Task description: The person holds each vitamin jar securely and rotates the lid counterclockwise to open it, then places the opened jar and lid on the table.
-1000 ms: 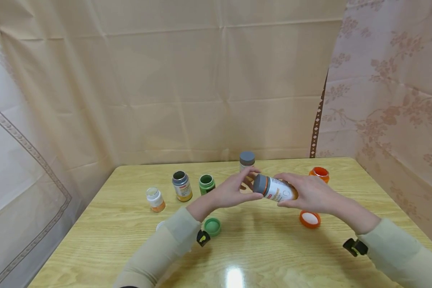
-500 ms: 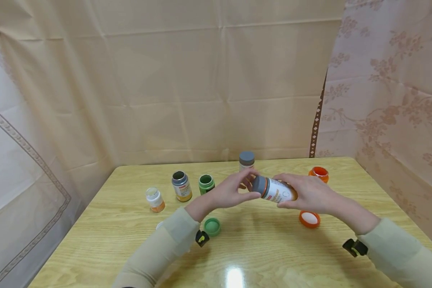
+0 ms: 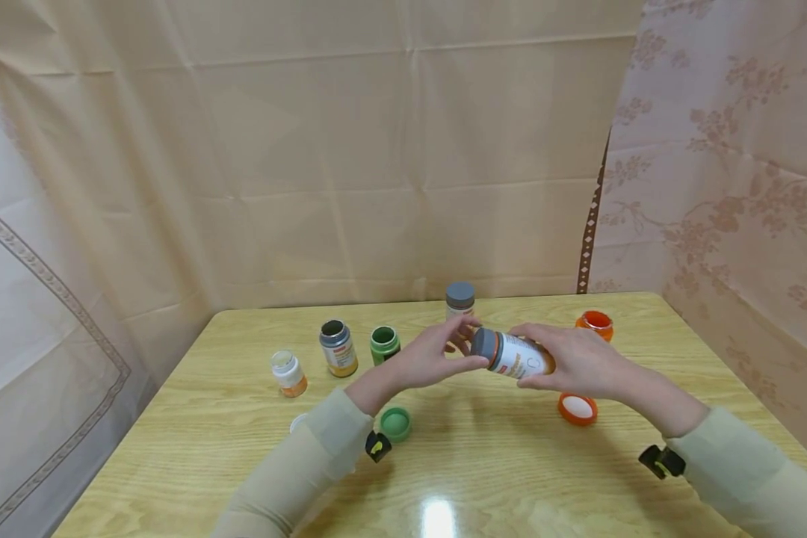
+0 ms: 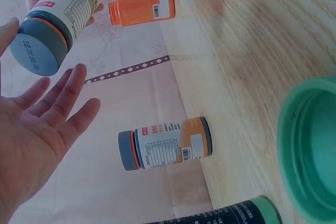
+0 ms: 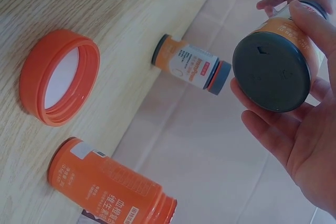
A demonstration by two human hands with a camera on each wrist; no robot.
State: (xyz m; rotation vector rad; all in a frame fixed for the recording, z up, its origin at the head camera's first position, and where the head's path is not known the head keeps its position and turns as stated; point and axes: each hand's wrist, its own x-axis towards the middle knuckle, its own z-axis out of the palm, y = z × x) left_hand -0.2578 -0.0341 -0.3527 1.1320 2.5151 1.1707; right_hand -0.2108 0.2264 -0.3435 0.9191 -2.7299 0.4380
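My right hand point(image 3: 581, 360) grips a white-labelled pill bottle point(image 3: 521, 359) by its orange-brown lower end, above the table. The bottle lies tilted, its grey cap point(image 3: 486, 346) pointing left. Around that cap my left hand point(image 3: 437, 357) is spread. In the left wrist view, its fingers point(image 4: 65, 95) stand apart from the cap, while the thumb point(image 4: 7, 34) is at the cap's edge; whether it touches, I cannot tell. The dark base point(image 5: 271, 72) of the bottle faces the right wrist camera. Behind the left hand stands a similar capped bottle point(image 3: 460, 297), partly hidden.
Uncapped containers stand at left: a small white bottle point(image 3: 289, 373), a grey-rimmed bottle point(image 3: 339, 350) and a green bottle point(image 3: 385, 344). An uncapped orange bottle point(image 3: 595, 324) is at right. Loose lids lie nearer: green point(image 3: 396, 424), orange point(image 3: 578, 409) and white, mostly hidden point(image 3: 297, 422).
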